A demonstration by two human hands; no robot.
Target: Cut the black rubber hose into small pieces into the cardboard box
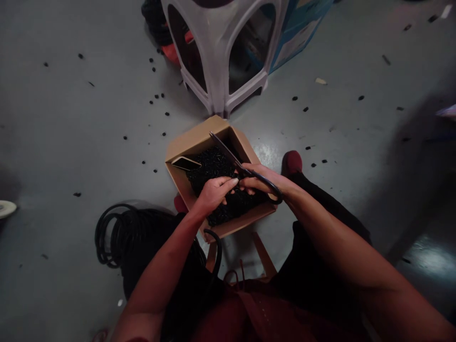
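Note:
My right hand (263,180) is shut on the handles of a pair of long black-handled scissors (228,156), with the blades pointing up and left over a cardboard box (199,142). My left hand (213,194) is closed just next to the blades, above the box. It appears to grip a black cable (213,251) that rises from a coil (124,232) beside my left knee, though its end is hidden in my fingers. The box holds a heap of small black cut pieces (213,166), with a smartphone (185,163) lying on them.
Black cut bits lie scattered over the grey concrete floor (71,118). A white plastic stool (217,47) stands ahead of the box, with a blue carton (299,33) behind it. A red shoe (291,163) shows beside the box.

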